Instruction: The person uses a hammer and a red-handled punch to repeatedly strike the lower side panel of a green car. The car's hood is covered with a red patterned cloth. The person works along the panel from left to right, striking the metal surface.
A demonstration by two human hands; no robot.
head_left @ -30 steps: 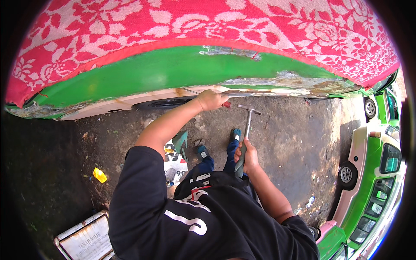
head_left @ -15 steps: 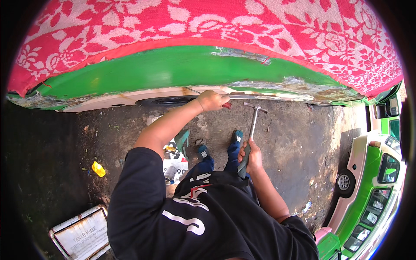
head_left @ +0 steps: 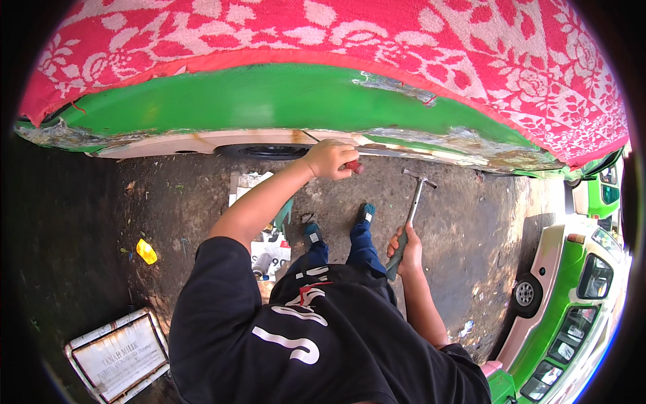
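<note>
My left hand (head_left: 328, 159) is wrapped round a red-handled screwdriver (head_left: 354, 166). Its thin shaft sticks out on the far side of the fist, toward the pale lower strip of a green vehicle body (head_left: 222, 101); whether the tip touches the panel I cannot tell. In my right hand (head_left: 408, 252) is a hammer (head_left: 416, 202) with a metal shaft and a dark green grip, held by the grip. The hammer head points away from me, to the right of the screwdriver handle and apart from it. Bare, scraped patches and rust mark the panel.
A red-and-pink floral blanket (head_left: 269, 34) drapes over the vehicle. Near my feet lie printed sheets (head_left: 279, 249) with a metal can (head_left: 261, 264). A yellow object (head_left: 146, 251) and a framed sign (head_left: 121, 357) are at left. Another green-and-white van (head_left: 565, 296) stands at right.
The hammer and my right hand have moved to the right, away from the screwdriver. My left hand keeps its hold, with the screwdriver tilted a little more. The whole view has shifted slightly.
</note>
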